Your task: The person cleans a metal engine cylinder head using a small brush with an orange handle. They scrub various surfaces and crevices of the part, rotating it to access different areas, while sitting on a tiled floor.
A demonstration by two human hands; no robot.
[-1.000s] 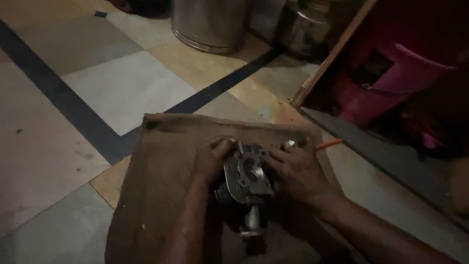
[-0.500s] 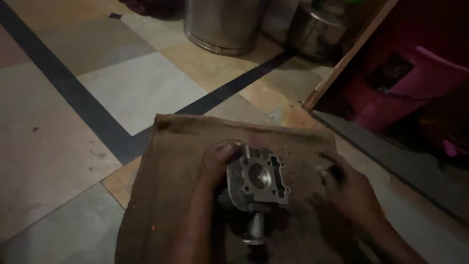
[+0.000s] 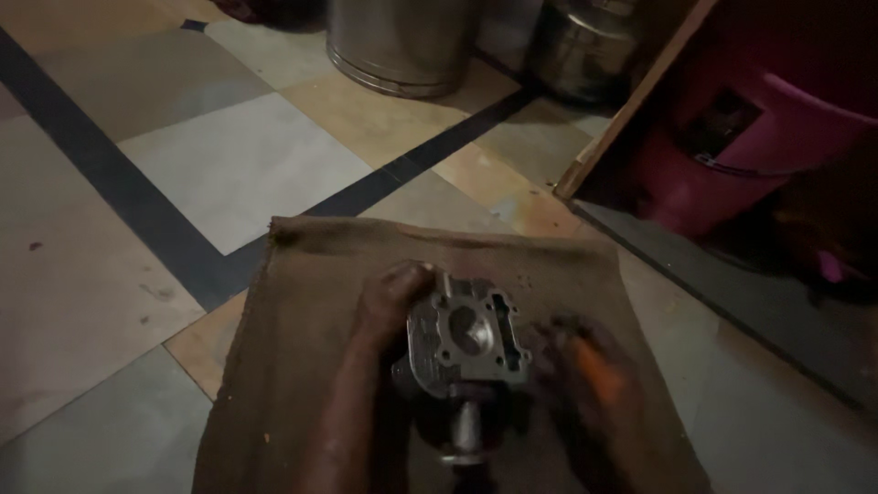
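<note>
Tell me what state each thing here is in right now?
Metal engine part: upright on the cloth, open face up.
Left hand: gripping the part's left side.
Right hand: blurred, beside the part; an orange thing at it, cannot tell what.
Brown cloth: spread flat on the floor.
Steel drum: standing on the floor; top out of view.

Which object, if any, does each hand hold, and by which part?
The left hand grips the grey metal engine part by its left edge. The right hand is blurred; its hold cannot be told.

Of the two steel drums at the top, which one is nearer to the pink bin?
The right drum; it is darker and next to the pink bin. The left drum is brighter and farther away.
</note>
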